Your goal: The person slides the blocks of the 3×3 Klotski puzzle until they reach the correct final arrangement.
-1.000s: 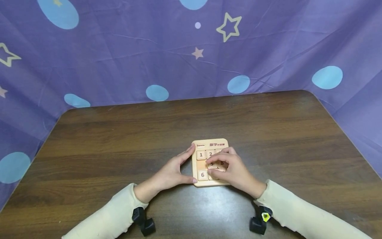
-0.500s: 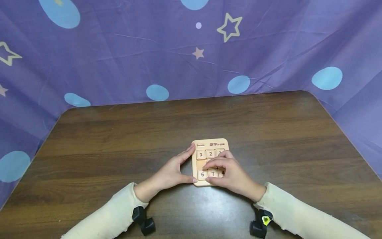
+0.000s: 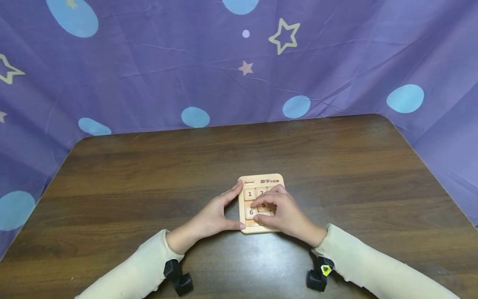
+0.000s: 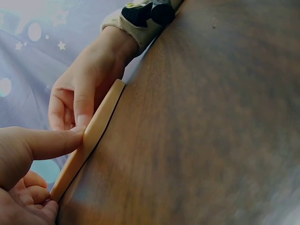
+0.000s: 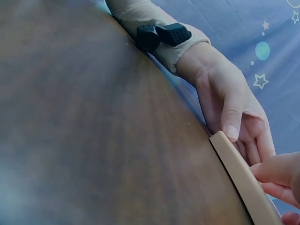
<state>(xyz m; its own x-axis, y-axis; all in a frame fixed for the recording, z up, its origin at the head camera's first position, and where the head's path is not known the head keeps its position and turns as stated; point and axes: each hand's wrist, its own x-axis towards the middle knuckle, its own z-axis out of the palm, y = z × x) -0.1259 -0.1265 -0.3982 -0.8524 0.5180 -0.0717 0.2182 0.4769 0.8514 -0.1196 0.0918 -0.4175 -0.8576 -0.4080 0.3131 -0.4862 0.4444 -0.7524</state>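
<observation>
A pale wooden number sliding puzzle (image 3: 259, 182) lies flat on the table, its numbered tiles set in rows. My left hand (image 3: 214, 214) grips its left side, thumb at the near corner and fingers at the far one. Over the board, my right hand (image 3: 289, 211) has its thumb and forefinger at the 6 tile (image 3: 251, 212), which sits partway between the middle and bottom left places. Tiles 1 (image 3: 249, 194) and 5 (image 3: 263, 205) show; the hand covers most tiles on the right. Both wrist views catch the board's edge (image 4: 93, 129) from the side.
The brown wooden table (image 3: 157, 166) extends around the puzzle on every side. A purple curtain (image 3: 157, 62) with stars and blue spots hangs behind its far edge. A black device is strapped to each wrist.
The 6 tile has moved up from the bottom left place, uncovering a gap beneath it. My right thumb and forefinger went down to it, then back up. The left hand keeps its hold.
</observation>
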